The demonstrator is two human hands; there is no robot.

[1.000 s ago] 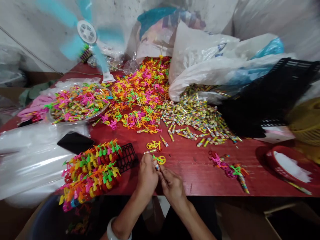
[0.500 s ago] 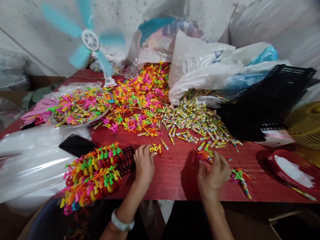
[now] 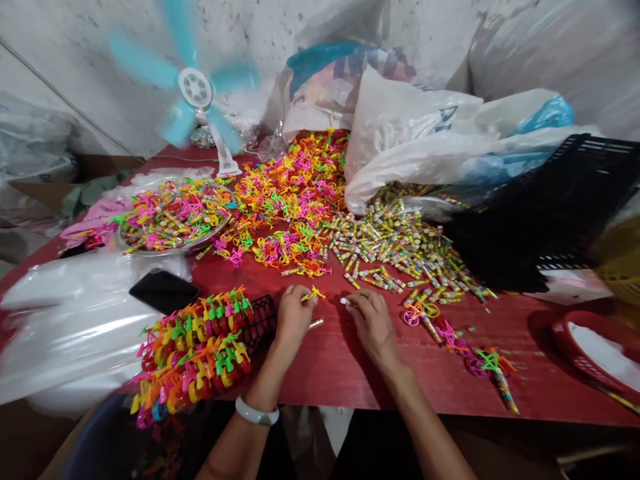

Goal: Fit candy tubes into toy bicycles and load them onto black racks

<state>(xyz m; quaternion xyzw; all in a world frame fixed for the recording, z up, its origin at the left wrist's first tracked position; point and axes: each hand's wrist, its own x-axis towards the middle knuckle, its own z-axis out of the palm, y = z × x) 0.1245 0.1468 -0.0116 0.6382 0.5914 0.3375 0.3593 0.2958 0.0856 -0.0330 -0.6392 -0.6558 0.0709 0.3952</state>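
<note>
My left hand point(image 3: 294, 319), a bracelet on its wrist, is closed on a small yellow plastic piece point(image 3: 315, 293) that sticks out past the fingertips. A short printed tube point(image 3: 316, 324) lies just under that hand. To the right, my right hand point(image 3: 371, 325) pinches a small tube with a white end point(image 3: 344, 301), mostly hidden by the fingers. The two hands are apart and face each other. Left of them a black plastic rack point(image 3: 263, 320) holds rows of colourful plastic toys point(image 3: 197, 353).
Behind the hands are heaps of bright plastic pieces point(image 3: 285, 193) and printed tubes point(image 3: 400, 240). Several assembled pieces point(image 3: 450, 337) lie at the right, near a red basket point(image 3: 565, 333). A phone point(image 3: 164, 291), a filled tray point(image 3: 175, 252) and a spinning fan point(image 3: 196, 88) are at the left.
My right hand has moved left, away from the colourful pieces at the right, and now pinches a small white-ended tube. My left hand keeps a yellow piece. The view has shifted slightly.
</note>
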